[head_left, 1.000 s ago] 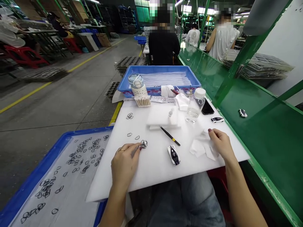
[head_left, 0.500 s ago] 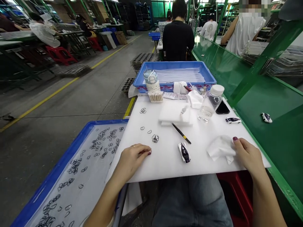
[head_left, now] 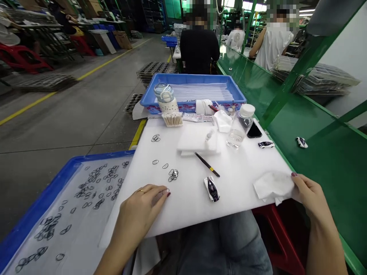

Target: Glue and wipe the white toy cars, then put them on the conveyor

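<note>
The left hand (head_left: 140, 212) lies palm-down on the white board (head_left: 183, 214), fingers loosely curled and seemingly empty, just below the black rings (head_left: 173, 175), while the right hand (head_left: 308, 196) curls against a white cloth (head_left: 273, 187), grip unclear.

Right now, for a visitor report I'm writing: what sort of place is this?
Most likely a factory assembly floor for small parts. It shows a long green workbench with people working along it, stacks of dark trays on a yellow-lined floor, and a blue tray of many small black rings.
</note>
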A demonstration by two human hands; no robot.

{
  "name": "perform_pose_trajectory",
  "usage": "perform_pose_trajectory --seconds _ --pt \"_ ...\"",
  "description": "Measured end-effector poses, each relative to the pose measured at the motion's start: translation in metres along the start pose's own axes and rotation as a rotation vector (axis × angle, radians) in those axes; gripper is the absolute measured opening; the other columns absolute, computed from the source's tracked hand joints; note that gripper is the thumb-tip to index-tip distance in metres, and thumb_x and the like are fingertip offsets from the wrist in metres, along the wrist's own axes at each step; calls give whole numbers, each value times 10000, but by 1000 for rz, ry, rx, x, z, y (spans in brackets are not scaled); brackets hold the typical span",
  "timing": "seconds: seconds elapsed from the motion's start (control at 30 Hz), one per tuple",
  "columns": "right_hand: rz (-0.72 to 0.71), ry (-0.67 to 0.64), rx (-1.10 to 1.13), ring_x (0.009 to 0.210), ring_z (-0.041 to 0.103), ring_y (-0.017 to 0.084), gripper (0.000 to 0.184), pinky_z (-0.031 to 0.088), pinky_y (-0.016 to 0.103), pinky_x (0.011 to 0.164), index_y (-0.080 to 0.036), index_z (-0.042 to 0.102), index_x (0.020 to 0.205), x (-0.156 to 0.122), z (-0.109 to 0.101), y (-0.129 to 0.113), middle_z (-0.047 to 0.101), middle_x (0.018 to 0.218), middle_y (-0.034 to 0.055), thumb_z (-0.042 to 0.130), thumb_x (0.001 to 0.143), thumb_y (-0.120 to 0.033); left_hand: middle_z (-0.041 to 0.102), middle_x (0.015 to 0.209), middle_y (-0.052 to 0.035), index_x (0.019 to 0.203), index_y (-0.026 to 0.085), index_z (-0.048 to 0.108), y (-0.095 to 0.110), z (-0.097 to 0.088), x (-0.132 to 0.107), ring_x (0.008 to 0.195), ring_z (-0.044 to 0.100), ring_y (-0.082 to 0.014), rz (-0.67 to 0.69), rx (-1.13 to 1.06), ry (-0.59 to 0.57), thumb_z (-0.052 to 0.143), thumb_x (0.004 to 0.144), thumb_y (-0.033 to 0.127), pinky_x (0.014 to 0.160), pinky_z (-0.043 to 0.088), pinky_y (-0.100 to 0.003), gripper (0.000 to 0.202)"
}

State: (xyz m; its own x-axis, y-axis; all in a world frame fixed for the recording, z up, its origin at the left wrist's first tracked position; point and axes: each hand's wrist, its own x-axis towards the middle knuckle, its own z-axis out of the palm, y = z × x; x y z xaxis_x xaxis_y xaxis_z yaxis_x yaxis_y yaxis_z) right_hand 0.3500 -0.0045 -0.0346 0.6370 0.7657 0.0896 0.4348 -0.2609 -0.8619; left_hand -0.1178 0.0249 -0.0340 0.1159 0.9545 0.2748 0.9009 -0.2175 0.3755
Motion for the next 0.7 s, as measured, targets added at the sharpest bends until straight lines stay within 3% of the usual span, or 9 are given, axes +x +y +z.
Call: perform_pose_trajectory --seconds 0.1,0.17,0.23,0.3,0.37,0.47,0.5,0.57,0.7 --pt "40 238 348 619 574 205 466 456 332 518 -191 672 819 6 13 -25 633 726 66 590 790 -648 769 884 -13 862 273 741 10 6 -1 740 722 -244 -71 -114 104 570 851 416 644 559 -346 224" --pt "-85 356 418 712 623 220 474 499 346 596 -186 664 851 17 28 -60 655 806 90 506 858 -632 768 913 -17 880 265 741 26 10 -1 783 730 -238 -60 -231 147 600 836 397 735 584 -355 197" --pt "-303 372 487 835 658 231 424 519 357 709 -161 677 875 30 44 -105 671 914 117 525 874 -557 765 919 -23 868 253 742 44 15 -2 831 734 -231 -23 -358 173 622 824 358 803 594 -353 166" --pt "-484 297 592 940 659 225 362 513 354 809 -148 671 905 42 57 -153 671 998 127 526 881 -480 760 876 -24 842 242 742 62 20 -3 799 729 -215 -9 -472 171 633 815 318 768 607 -325 135" --pt "-498 117 807 751 641 166 319 517 340 783 -188 589 788 49 67 -194 635 780 57 494 898 -471 751 821 -21 838 236 748 75 23 -7 722 715 -195 -23 -569 137 645 807 296 677 612 -286 123" --pt "-475 -201 972 383 304 90 396 422 280 505 -250 361 665 52 77 -233 304 480 -95 495 906 -535 755 810 -26 874 234 770 79 23 -14 698 715 -191 -63 -667 105 666 805 300 643 614 -265 141" --pt "-535 -233 916 372 232 85 418 353 266 454 -252 340 659 52 79 -239 251 475 -104 520 899 -543 758 815 -28 879 236 776 77 23 -17 704 718 -193 -77 -686 101 674 804 307 649 616 -264 145" --pt "-734 -156 638 414 280 97 375 300 264 458 -240 431 677 56 85 -240 319 510 -79 565 893 -516 762 823 -31 871 240 782 72 22 -23 714 724 -195 -103 -715 86 688 805 323 660 618 -260 142" --pt "-1049 24 -30 683 533 173 238 418 309 650 -206 637 905 75 99 -216 582 795 41 495 932 -395 763 868 -37 893 242 782 63 23 -32 758 725 -192 -136 -764 22 691 827 336 711 613 -257 147"
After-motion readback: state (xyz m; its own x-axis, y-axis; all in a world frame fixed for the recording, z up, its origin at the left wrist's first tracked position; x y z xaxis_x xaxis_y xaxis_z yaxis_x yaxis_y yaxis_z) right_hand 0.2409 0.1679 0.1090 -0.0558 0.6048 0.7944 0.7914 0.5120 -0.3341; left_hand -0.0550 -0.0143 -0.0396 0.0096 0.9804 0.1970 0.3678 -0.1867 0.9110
